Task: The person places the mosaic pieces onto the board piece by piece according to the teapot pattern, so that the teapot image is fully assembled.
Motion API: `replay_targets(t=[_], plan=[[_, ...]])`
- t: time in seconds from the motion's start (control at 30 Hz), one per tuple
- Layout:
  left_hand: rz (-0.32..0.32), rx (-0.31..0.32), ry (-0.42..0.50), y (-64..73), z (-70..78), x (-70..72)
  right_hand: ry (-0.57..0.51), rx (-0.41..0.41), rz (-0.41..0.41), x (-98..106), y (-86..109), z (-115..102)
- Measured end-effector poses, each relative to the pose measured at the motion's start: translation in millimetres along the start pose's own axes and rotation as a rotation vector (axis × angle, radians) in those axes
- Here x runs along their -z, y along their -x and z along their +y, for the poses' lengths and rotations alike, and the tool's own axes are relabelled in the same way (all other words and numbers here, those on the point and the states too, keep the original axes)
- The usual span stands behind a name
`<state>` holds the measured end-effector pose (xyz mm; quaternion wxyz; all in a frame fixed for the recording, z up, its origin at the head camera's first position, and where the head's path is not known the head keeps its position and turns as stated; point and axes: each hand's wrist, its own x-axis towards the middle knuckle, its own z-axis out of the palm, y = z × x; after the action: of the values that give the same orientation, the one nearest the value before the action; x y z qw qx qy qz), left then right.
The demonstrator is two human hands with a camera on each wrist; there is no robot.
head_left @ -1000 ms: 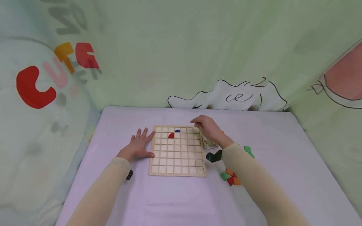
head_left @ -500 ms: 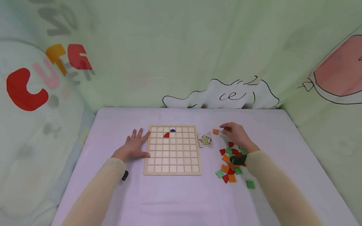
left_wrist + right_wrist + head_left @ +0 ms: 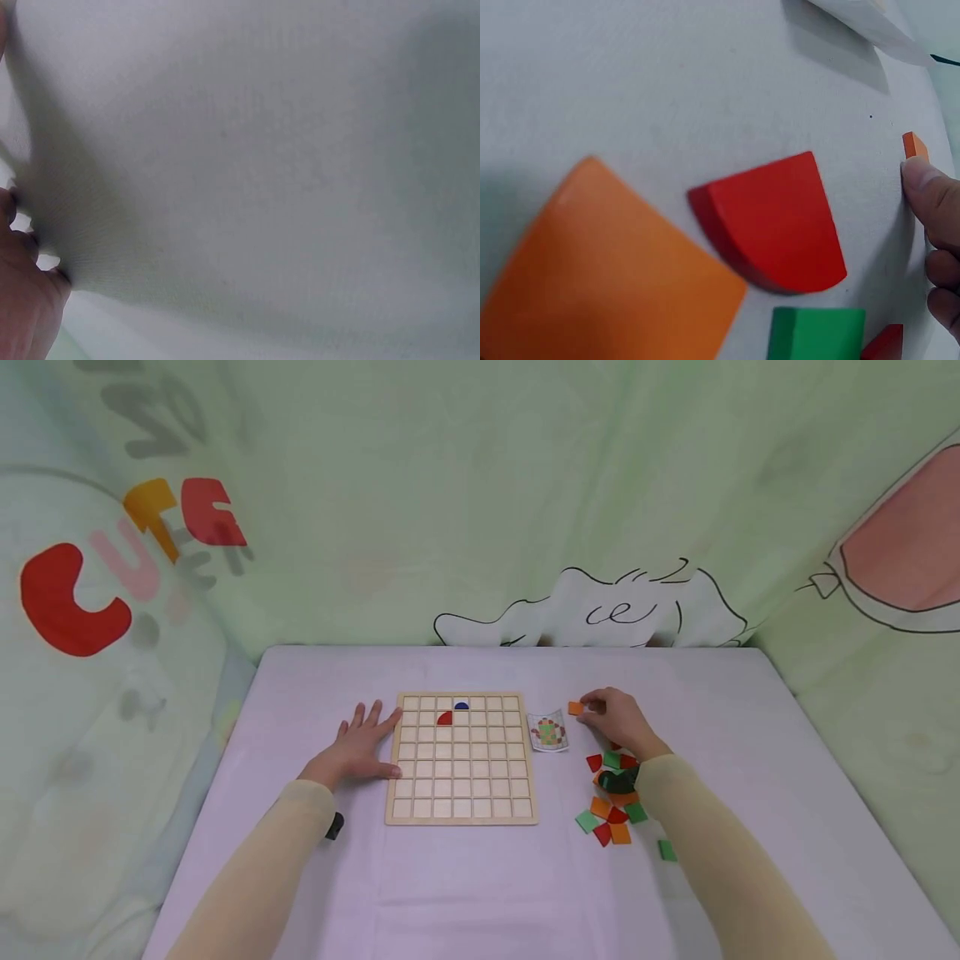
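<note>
My left hand [image 3: 356, 750] lies with fingers spread, its index finger and thumb at the left rim of the wooden grid board [image 3: 462, 770]. Near the board's top sit a blue half-circle piece [image 3: 461, 705] and a red quarter-circle piece [image 3: 446, 718]. Right of the board, my right hand [image 3: 617, 718] pinches a small orange square tile [image 3: 574, 707] by its right side. The right wrist view shows the thumb [image 3: 922, 176] on that orange tile's edge. In the left wrist view, part of the left hand [image 3: 26, 300] shows at the left border beside the cloth.
A small printed pattern card [image 3: 549, 731] lies between board and right hand, its edge curled up. Below the right wrist spread several loose pieces: green tiles [image 3: 636, 812], orange tiles [image 3: 620, 833] and red quarter-circles [image 3: 780, 217]. Cloth walls [image 3: 337, 527] rise behind the table.
My right hand has gone from above the board's top right corner to the right, uncovering the card, then closed in on the orange tile. The left hand stays at the board's left rim.
</note>
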<state>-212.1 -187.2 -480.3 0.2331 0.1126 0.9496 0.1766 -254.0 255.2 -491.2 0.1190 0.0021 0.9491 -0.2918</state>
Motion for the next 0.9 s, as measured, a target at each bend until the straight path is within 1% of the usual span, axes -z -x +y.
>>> replay_targets(t=[0.2,0.33,0.43,0.57,0.67,0.87,0.9], plan=[[-0.003,-0.006,0.004,0.3,1.9,-1.2,-0.014,-0.014,-0.002,2.6,4.8,0.5],[-0.002,-0.003,0.000,0.5,1.8,-1.9,-0.035,0.001,0.012,6.5,7.1,2.6],[-0.002,-0.006,-0.005,0.2,0.3,-1.6,-0.039,0.030,0.031,12.2,6.9,-1.5],[-0.004,-0.010,-0.006,1.2,-0.6,0.6,-0.038,0.087,0.050,16.7,6.4,-18.2],[-0.001,-0.006,-0.001,1.8,-0.2,1.6,-0.046,0.131,0.054,14.2,7.6,-34.7],[-0.002,-0.002,0.001,2.6,1.0,2.5,-0.077,0.214,0.036,-3.2,10.2,-70.4],[-0.002,-0.002,0.002,2.8,1.3,2.7,-0.085,0.218,0.031,-7.1,10.4,-76.1]])
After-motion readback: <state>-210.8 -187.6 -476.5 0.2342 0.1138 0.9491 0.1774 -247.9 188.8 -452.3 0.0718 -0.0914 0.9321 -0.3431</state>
